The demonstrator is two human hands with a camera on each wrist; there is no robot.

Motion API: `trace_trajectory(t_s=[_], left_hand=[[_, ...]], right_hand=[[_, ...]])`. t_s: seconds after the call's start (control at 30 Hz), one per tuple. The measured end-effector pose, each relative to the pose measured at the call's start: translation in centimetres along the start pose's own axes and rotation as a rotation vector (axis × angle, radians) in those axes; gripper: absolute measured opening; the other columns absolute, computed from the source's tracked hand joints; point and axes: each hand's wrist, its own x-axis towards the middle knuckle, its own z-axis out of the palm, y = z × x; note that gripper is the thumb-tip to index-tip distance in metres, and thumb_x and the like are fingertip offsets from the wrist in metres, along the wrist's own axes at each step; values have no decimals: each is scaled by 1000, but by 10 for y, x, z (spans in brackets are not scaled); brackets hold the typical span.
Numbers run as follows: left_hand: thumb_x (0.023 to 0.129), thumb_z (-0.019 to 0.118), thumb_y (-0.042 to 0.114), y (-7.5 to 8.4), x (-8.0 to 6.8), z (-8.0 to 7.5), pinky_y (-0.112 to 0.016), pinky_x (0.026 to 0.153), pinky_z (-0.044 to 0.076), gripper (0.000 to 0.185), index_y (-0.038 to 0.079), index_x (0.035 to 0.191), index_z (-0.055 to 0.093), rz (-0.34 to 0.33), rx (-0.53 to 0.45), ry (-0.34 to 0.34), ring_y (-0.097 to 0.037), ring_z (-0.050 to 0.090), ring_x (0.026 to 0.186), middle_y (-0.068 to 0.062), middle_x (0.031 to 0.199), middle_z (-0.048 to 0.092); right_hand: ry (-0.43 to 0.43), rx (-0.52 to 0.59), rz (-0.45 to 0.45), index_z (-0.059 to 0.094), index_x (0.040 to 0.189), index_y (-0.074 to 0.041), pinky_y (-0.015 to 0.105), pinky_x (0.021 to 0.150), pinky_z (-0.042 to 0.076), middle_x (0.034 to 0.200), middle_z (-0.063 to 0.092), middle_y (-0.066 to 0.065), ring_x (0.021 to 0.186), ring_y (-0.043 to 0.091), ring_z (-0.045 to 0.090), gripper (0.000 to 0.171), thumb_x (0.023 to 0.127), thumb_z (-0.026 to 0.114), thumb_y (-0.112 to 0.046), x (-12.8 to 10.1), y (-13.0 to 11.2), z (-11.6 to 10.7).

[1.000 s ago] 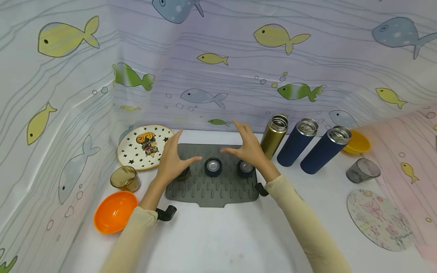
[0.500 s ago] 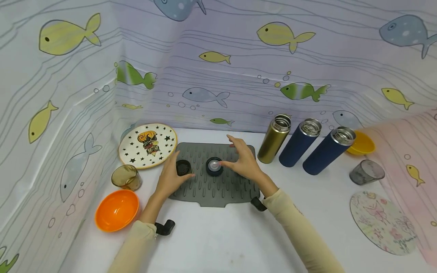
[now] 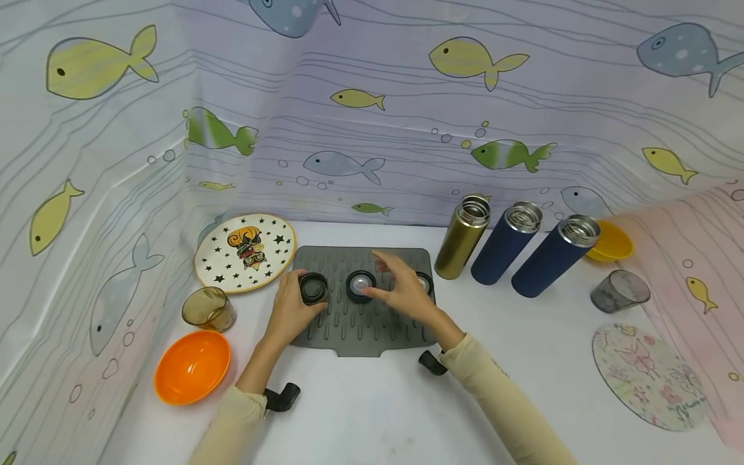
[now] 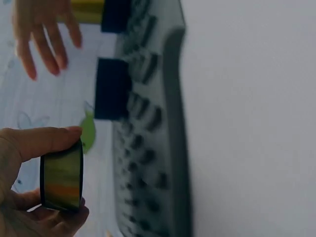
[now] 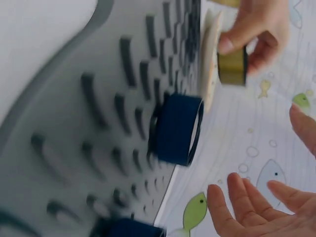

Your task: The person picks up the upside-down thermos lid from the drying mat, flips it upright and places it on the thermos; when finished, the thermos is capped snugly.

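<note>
Left hand (image 3: pixel 289 309) now pinches the gold lid (image 3: pixel 313 288), lifted just off the mat's (image 3: pixel 360 329) left end; 0.5 s ago we only hovered beside it. Right hand (image 3: pixel 401 294), fingers loose & holding nothing, has dropped near the middle lid (image 3: pixel 361 285). So 1 lid's picked up, we judge. Gold flask (image 3: pixel 462 237) stands off the mat's right edge w/ 2 blue flasks (image 3: pixel 502 244); free room in front.

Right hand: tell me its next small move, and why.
Probably close the right hand on the middle blue cap: its fingers hover open just above it on the mat, while the left hand already has a grip on the gold cap.
</note>
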Motion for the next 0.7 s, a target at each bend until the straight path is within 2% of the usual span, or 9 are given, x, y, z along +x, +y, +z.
trace_trajectory(t_s=[0.2, 0.3, 0.43, 0.57, 0.7], left_hand=[[70, 88, 6, 34, -10, 0, -54, 103, 43, 78, -3, 134, 44, 151, -43, 58, -39, 52, 121, -21, 128, 46], [69, 89, 4, 47, -15, 1, -53, 102, 44, 77, -2, 133, 46, 209, -76, 67, -36, 53, 120, -19, 129, 47], [69, 89, 4, 61, -22, 1, -54, 99, 46, 78, -2, 134, 46, 247, -118, 48, -36, 54, 119, -19, 130, 48], [71, 89, 5, 69, -27, 2, -54, 98, 48, 76, 0, 134, 47, 268, -133, 38, -35, 55, 119, -17, 130, 48], [72, 88, 4, 74, -31, 5, -50, 97, 51, 74, 1, 133, 47, 313, -113, 40, -34, 57, 117, -17, 129, 48]], right_hand=[[-125, 197, 144, 43, 149, -10, 50, 98, 52, 136, 58, 17, 122, 30, 59, 63, 95, 68, -28, -4, -9, 6], [-184, 309, 198, 42, 150, -7, 50, 98, 52, 136, 59, 17, 119, 34, 60, 61, 98, 63, -31, -6, -12, 7], [-219, 429, 253, 43, 148, -2, 47, 98, 53, 139, 55, 21, 118, 37, 61, 57, 100, 60, -28, -10, -14, 7], [-224, 541, 305, 49, 143, 1, 42, 96, 55, 140, 55, 22, 116, 30, 64, 52, 100, 60, -26, -15, -13, 6], [-251, 660, 300, 55, 136, 5, 40, 95, 55, 130, 62, 20, 106, 21, 69, 47, 100, 61, -25, -19, -14, 7]])
